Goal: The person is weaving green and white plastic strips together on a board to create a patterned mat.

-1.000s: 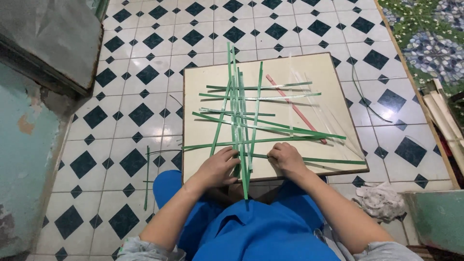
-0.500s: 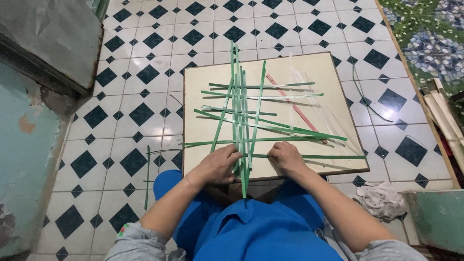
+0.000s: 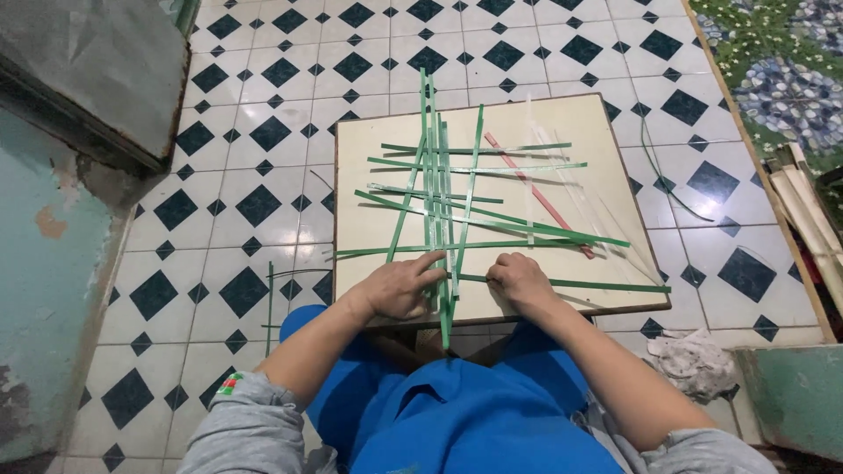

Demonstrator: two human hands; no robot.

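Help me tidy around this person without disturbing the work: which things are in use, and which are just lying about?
In use:
- long green plastic strips crossed on the board
- square cream board
- left hand, right hand pressing strips

Lying about:
- crumpled grey rag
- stray green strip on floor
- pale wooden slats

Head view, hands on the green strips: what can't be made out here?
- Head view: where the long green plastic strips run beneath the left hand and right hand; the hands cover them.
- Fingertips' grip: hidden under the knuckles, so pinching or pressing cannot be told.
- Near edge of the square cream board: blocked by forearms and blue trousers.
- Clear strips: too faint to count.
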